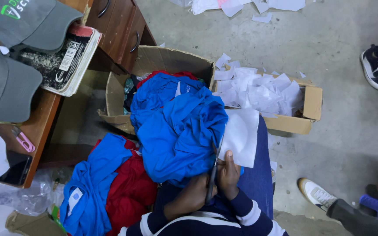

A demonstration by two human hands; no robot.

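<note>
Nearest, on the lap, the left hand (192, 197) closes around black scissors (212, 177), blades aimed at the white backing (240, 136) so it trims off the blue garment (178, 131). The right hand (227, 175) pins it, fingers curled. Beyond, one cardboard box (165, 59) holds garments; another box (312, 105) holds white offcuts (259, 89).

A grey concrete floor (342, 87) bears two cardboard boxes (313, 105), scattered white scraps (262, 18) and piled garments (110, 188).
</note>
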